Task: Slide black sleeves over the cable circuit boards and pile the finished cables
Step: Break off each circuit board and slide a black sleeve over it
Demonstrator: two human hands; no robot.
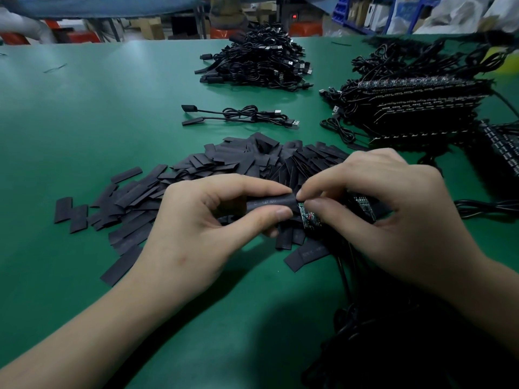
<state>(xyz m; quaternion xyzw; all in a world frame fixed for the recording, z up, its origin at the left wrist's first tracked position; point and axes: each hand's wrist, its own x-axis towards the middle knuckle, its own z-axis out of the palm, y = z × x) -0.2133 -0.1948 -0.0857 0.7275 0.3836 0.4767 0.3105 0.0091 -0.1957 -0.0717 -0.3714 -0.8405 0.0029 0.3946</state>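
Hands (295, 217) pinch sleeve (269, 204) (matte tube).

Loose sleeves (196, 175) crowd the centre; green table (84, 108) left lies open.

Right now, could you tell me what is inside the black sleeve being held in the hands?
One end of a green circuit board enters the sleeve, pinched by the left hand and fed by the right hand. How far in is hidden.
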